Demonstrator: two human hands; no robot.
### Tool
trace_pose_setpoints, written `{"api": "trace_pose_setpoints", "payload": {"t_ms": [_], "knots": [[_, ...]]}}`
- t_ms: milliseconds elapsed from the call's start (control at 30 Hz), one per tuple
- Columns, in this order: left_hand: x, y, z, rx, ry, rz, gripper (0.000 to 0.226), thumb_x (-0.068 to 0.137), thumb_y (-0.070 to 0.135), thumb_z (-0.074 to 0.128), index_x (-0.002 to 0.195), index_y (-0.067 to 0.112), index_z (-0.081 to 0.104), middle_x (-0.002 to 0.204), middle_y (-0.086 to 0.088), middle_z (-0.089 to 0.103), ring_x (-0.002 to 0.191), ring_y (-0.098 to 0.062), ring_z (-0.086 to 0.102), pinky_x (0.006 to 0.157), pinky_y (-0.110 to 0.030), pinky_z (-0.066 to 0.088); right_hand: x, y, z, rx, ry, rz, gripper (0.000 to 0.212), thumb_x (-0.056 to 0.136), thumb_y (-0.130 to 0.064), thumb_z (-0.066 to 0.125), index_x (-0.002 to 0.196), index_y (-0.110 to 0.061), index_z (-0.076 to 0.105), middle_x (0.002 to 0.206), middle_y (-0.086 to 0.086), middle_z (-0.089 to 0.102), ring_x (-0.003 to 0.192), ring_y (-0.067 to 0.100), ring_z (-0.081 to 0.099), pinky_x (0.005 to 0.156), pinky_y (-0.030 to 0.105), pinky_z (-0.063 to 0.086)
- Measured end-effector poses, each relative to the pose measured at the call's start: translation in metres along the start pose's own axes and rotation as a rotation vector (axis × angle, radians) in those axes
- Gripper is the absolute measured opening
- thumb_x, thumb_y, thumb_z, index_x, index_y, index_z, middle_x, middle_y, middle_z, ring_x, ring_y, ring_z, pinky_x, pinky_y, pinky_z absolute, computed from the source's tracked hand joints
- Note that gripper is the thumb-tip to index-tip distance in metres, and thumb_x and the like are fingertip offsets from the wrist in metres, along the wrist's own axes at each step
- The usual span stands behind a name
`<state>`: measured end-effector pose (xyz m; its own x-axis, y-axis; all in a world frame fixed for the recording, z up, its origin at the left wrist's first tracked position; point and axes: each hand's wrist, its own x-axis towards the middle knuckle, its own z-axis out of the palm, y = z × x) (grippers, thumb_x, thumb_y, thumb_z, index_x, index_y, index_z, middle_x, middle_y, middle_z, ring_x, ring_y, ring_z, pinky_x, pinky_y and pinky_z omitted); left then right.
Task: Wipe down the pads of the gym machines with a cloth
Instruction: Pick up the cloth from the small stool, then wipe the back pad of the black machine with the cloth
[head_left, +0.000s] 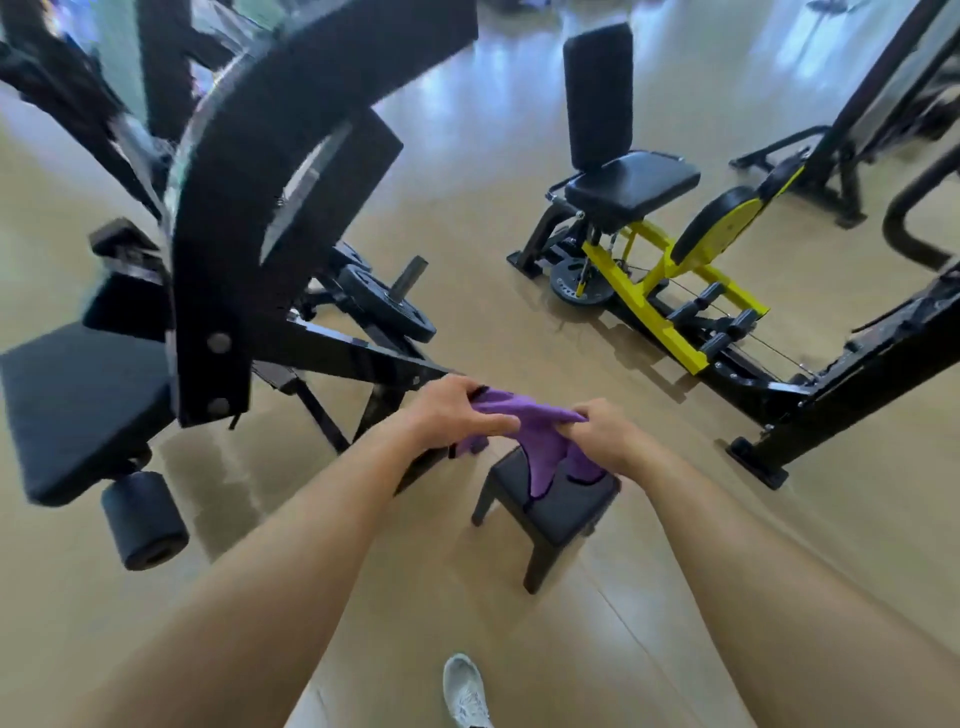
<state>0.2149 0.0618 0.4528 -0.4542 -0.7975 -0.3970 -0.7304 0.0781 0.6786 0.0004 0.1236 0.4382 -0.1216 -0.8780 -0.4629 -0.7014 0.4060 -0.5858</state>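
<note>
Nearest to us, a grey sneaker (464, 691) stands on the tan floor (467, 597). Just ahead, both our hands grip the purple cloth (535, 431): the left hand (449, 415) curls over one bunched end, the right hand (605, 434) pinches the other, and loose tails hang between them above a small black padded stool (558, 512), touching no pad. To the left sits a flat black seat pad (78, 405) with a roller pad (143, 519) under its front edge; farther off stands a yellow-framed machine with its seat pad (631, 182) and upright back pad (597, 93). We judge the cloth is being readied for the next pad. Left bunched, it would wipe only a narrow strip; the dangling tails could snag on the loaded weight plate (387, 301) or its bar, and the heavy black frame arm (249, 208) close by invites a knock as we lean in.
</note>
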Motion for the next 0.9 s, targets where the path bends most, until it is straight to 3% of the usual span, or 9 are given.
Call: {"api": "trace_pose_setpoints", "payload": {"t_ms": [133,200,300,400,467,567,633,733,900], "knots": [[-0.066,-0.005,-0.034,0.187,0.204,0.010,0.024,0.076,0.040,0.081,0.093,0.029,0.068,0.087,0.009,0.069,0.084,-0.014,0.066,0.077,-0.037,0.057,-0.046,-0.067,-0.008,-0.005,0.074,-0.138,0.022,0.099,-0.028,0.057,0.089,-0.012,0.068,0.080,0.005,0.065,0.074,0.021,0.056,0.062,0.032,0.041],[-0.099,-0.012,-0.046,0.104,0.345,0.031,0.008,0.080,0.032,0.075,0.079,0.027,0.069,0.077,0.005,0.068,0.076,-0.016,0.065,0.068,-0.035,0.054,-0.067,-0.095,-0.005,-0.006,0.103,-0.220,0.027,0.100,-0.029,0.056,0.092,-0.007,0.070,0.081,0.008,0.066,0.071,0.020,0.056,0.058,0.031,0.040],[-0.156,-0.022,-0.061,-0.170,0.473,0.046,0.012,0.081,0.023,0.067,0.070,0.021,0.065,0.066,0.005,0.062,0.066,-0.015,0.058,0.059,-0.028,0.044,-0.106,-0.136,0.010,0.061,0.124,-0.311,0.029,0.100,-0.033,0.057,0.085,-0.009,0.066,0.071,0.006,0.060,0.061,0.017,0.053,0.050,0.027,0.040],[-0.213,-0.033,-0.085,-0.390,0.458,0.031,0.028,0.076,0.026,0.064,0.085,0.000,0.065,0.070,-0.004,0.058,0.068,-0.018,0.056,0.062,-0.028,0.045,-0.144,-0.176,0.026,0.105,0.117,-0.392,0.033,0.097,-0.036,0.061,0.074,-0.012,0.059,0.062,0.004,0.053,0.054,0.019,0.051,0.053,0.028,0.044],[-0.243,-0.041,-0.103,-0.502,0.421,0.015,0.030,0.074,0.030,0.063,0.088,0.004,0.067,0.076,-0.007,0.061,0.074,-0.021,0.057,0.070,-0.035,0.045,-0.163,-0.202,0.036,0.062,0.116,-0.443,0.036,0.096,-0.038,0.061,0.072,-0.011,0.058,0.064,0.005,0.055,0.059,0.021,0.053,0.059,0.034,0.044],[-0.281,-0.060,-0.133,-0.715,0.449,0.014,0.010,0.088,0.022,0.062,0.088,0.016,0.071,0.081,-0.008,0.063,0.081,-0.024,0.058,0.076,-0.036,0.046,-0.184,-0.247,0.049,0.013,0.114,-0.511,0.038,0.095,-0.039,0.061,0.072,-0.009,0.060,0.068,0.006,0.056,0.066,0.021,0.053,0.065,0.037,0.042],[-0.301,-0.080,-0.155,-0.895,0.443,0.028,0.018,0.094,0.019,0.058,0.099,0.012,0.073,0.092,-0.014,0.065,0.092,-0.028,0.059,0.085,-0.038,0.046,-0.195,-0.281,0.059,-0.018,0.113,-0.537,0.039,0.096,-0.036,0.062,0.076,-0.002,0.064,0.069,0.006,0.055,0.067,0.020,0.051,0.066,0.035,0.041],[-0.332,-0.109,-0.193,-1.129,0.403,-0.008,0.032,0.100,0.028,0.052,0.119,0.009,0.069,0.104,-0.014,0.070,0.099,-0.028,0.065,0.087,-0.038,0.050,-0.203,-0.334,0.083,-0.081,0.127,-0.547,0.030,0.095,-0.033,0.064,0.076,-0.010,0.068,0.073,0.006,0.060,0.070,0.019,0.054,0.065,0.034,0.044],[-0.370,-0.183,-0.268,-1.291,0.425,-0.030,0.052,0.096,0.056,0.050,0.127,0.018,0.067,0.118,-0.010,0.073,0.112,-0.028,0.066,0.094,-0.044,0.051,-0.203,-0.441,0.154,-0.166,0.141,-0.601,0.024,0.092,-0.037,0.066,0.100,-0.016,0.074,0.091,0.006,0.072,0.088,0.024,0.069,0.084,0.044,0.060]]}}
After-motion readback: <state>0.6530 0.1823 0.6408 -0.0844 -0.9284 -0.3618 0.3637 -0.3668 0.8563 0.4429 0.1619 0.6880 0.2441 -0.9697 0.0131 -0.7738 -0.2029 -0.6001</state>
